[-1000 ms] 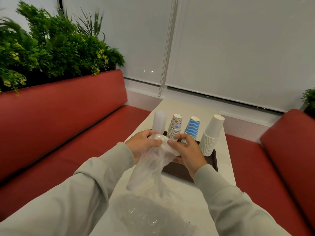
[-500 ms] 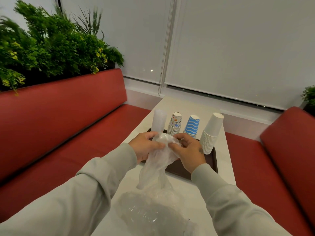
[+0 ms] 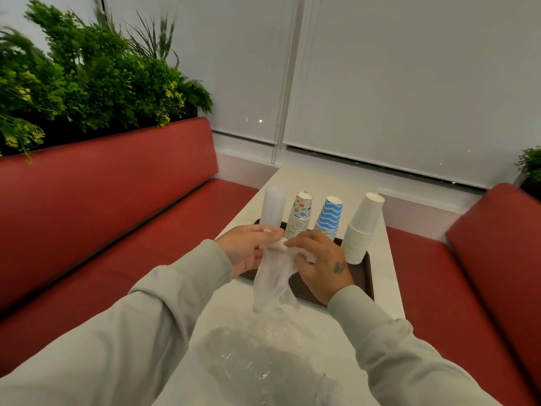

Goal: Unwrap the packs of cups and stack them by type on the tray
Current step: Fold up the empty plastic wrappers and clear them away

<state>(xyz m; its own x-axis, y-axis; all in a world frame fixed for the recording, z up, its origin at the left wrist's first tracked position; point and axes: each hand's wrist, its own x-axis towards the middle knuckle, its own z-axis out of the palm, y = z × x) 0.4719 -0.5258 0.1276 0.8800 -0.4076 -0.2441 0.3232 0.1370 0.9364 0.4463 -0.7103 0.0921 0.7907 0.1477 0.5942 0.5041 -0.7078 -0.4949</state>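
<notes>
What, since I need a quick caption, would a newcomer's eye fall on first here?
The left hand and right hand pinch a crumpled plastic wrapper at centre, above the white table. Just behind, four upturned stacks line the dark tray: clear cups, patterned cups, blue-wave cups, white cups. A red bench fills the left.

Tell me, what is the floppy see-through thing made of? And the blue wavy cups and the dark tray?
Plastic wrapper: thin clear plastic film, it seems; it is see-through, crumpled and hangs limp.
Blue wavy cups: likely paper; matte, with printed stripes and thin stacked rims.
Tray: dark brown, smooth and slightly shiny; probably hard plastic, though the look leaves that open.
</notes>
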